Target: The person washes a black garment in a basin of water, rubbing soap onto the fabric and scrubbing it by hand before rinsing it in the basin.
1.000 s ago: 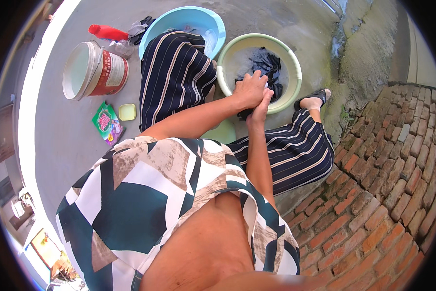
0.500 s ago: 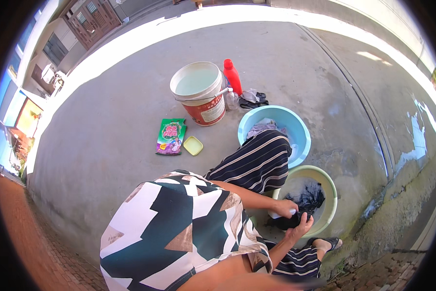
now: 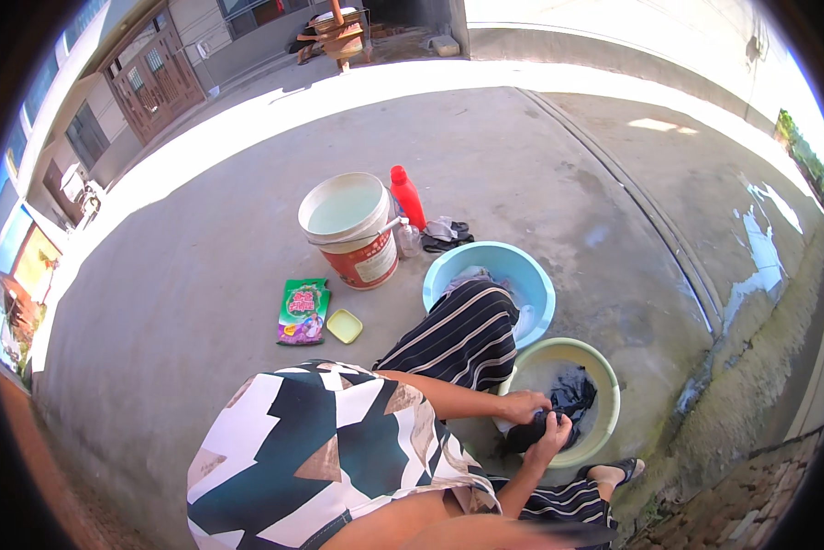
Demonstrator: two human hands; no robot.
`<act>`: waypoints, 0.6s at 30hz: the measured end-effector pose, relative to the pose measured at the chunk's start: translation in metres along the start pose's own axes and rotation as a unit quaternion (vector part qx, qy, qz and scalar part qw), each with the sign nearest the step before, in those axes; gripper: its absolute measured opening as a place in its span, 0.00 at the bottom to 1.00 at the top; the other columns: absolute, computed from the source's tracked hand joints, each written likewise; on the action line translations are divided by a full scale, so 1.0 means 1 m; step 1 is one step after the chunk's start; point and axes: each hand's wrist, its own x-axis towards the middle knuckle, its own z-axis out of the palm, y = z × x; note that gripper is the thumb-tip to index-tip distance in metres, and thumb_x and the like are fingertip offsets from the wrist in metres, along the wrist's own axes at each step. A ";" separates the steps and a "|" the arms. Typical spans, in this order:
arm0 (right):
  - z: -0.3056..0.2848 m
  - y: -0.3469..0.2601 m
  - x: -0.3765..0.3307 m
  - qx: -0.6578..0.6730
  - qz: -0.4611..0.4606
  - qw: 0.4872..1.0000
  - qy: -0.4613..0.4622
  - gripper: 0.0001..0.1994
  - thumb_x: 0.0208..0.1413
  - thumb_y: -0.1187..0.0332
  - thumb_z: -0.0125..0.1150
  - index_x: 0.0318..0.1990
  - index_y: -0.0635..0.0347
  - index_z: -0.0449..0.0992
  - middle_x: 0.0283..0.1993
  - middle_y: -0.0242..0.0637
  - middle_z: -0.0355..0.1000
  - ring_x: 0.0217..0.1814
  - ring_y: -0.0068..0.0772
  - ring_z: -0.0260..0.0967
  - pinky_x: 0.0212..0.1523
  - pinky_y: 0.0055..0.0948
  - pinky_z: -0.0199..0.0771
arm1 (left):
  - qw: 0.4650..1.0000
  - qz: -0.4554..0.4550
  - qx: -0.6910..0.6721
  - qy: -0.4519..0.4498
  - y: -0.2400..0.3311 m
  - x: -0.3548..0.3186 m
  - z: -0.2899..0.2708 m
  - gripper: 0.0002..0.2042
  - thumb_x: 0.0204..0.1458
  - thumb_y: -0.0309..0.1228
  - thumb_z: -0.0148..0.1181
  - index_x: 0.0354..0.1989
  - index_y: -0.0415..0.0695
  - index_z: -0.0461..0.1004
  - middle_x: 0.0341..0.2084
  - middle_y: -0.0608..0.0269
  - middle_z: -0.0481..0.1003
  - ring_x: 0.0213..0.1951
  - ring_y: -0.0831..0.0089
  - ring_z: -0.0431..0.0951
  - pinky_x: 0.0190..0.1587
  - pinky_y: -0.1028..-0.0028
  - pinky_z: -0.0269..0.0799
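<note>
Grey concrete lies under a pale green basin at the view's four o'clock, with a blue basin at its eleven o'clock. Black cloth lies bunched in the green one; the right hand pinches it between its fingers, while the left hand curls over it, fingertips hidden, so I cannot tell its grip.

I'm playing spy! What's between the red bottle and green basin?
The head view shows some dark things, the blue basin and a striped trouser knee there.
</note>
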 end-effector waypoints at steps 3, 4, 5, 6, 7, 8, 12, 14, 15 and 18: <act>0.000 -0.004 -0.001 -0.068 -0.040 0.997 -0.027 0.11 0.50 0.73 0.53 0.41 0.66 0.63 0.36 0.34 0.64 0.37 0.23 0.62 0.41 0.21 0.63 | 0.998 -0.064 -0.005 -0.026 -0.009 0.008 -0.001 0.13 0.39 0.26 0.49 0.36 0.46 0.71 0.35 0.50 0.69 0.39 0.54 0.69 0.43 0.65 0.64; 0.000 -0.005 -0.001 -0.100 -0.063 0.993 -0.017 0.11 0.50 0.71 0.53 0.40 0.67 0.64 0.35 0.34 0.65 0.36 0.23 0.62 0.40 0.22 0.64 | 0.998 -0.060 -0.011 -0.013 -0.004 0.010 -0.010 0.12 0.39 0.27 0.49 0.35 0.46 0.71 0.34 0.51 0.69 0.39 0.54 0.69 0.42 0.65 0.65; 0.006 -0.009 0.001 -0.134 -0.081 0.988 -0.006 0.12 0.49 0.70 0.54 0.38 0.68 0.65 0.34 0.35 0.65 0.35 0.24 0.62 0.38 0.22 0.64 | 0.997 -0.072 -0.007 -0.003 -0.004 0.014 -0.019 0.12 0.39 0.28 0.49 0.34 0.45 0.71 0.34 0.51 0.69 0.39 0.54 0.69 0.41 0.65 0.65; 0.015 -0.012 0.002 -0.177 -0.115 0.977 0.020 0.12 0.49 0.70 0.54 0.38 0.68 0.66 0.34 0.36 0.66 0.34 0.24 0.63 0.38 0.23 0.65 | 0.998 -0.050 -0.017 0.040 -0.012 0.016 -0.027 0.11 0.39 0.28 0.49 0.34 0.44 0.70 0.33 0.50 0.68 0.38 0.54 0.69 0.41 0.66 0.65; 0.015 -0.010 0.006 -0.225 -0.120 0.966 0.053 0.12 0.50 0.70 0.53 0.40 0.67 0.66 0.35 0.37 0.66 0.35 0.26 0.64 0.39 0.24 0.65 | 0.997 -0.037 -0.030 0.053 -0.007 0.020 -0.038 0.11 0.39 0.29 0.49 0.33 0.43 0.70 0.32 0.49 0.68 0.37 0.55 0.69 0.41 0.67 0.65; 0.018 -0.014 0.008 -0.203 -0.127 0.968 0.076 0.12 0.50 0.71 0.53 0.42 0.65 0.67 0.36 0.39 0.67 0.36 0.29 0.65 0.40 0.25 0.66 | 0.998 -0.012 -0.039 0.050 0.007 0.026 -0.050 0.10 0.39 0.29 0.49 0.32 0.42 0.70 0.30 0.50 0.68 0.36 0.58 0.69 0.40 0.68 0.65; 0.010 -0.014 0.016 -0.241 -0.158 0.952 0.102 0.15 0.54 0.65 0.45 0.43 0.67 0.68 0.40 0.46 0.68 0.45 0.34 0.65 0.46 0.25 0.63 | 0.994 0.099 -0.025 0.031 0.028 0.040 -0.052 0.08 0.41 0.24 0.50 0.32 0.38 0.69 0.31 0.59 0.67 0.35 0.69 0.67 0.39 0.76 0.63; -0.005 0.013 0.019 0.036 0.053 0.998 0.013 0.20 0.58 0.58 0.40 0.42 0.69 0.69 0.40 0.39 0.69 0.42 0.27 0.65 0.46 0.25 0.61 | 0.990 0.133 0.033 -0.013 0.043 0.036 -0.042 0.07 0.40 0.24 0.51 0.30 0.40 0.69 0.32 0.58 0.68 0.37 0.64 0.66 0.41 0.71 0.62; 0.006 -0.002 0.009 0.162 0.109 0.980 0.040 0.23 0.58 0.53 0.36 0.42 0.65 0.68 0.40 0.36 0.69 0.41 0.27 0.65 0.45 0.24 0.62 | 0.990 0.125 0.054 -0.043 0.055 0.028 -0.041 0.07 0.39 0.24 0.51 0.29 0.41 0.68 0.33 0.58 0.68 0.38 0.61 0.65 0.42 0.69 0.61; -0.002 -0.002 0.004 0.355 0.182 0.916 -0.041 0.26 0.57 0.48 0.33 0.41 0.63 0.68 0.39 0.37 0.69 0.40 0.30 0.66 0.44 0.26 0.64 | 0.970 0.197 0.113 -0.088 0.059 0.002 -0.026 0.08 0.36 0.24 0.52 0.28 0.42 0.68 0.33 0.59 0.68 0.38 0.59 0.65 0.42 0.68 0.62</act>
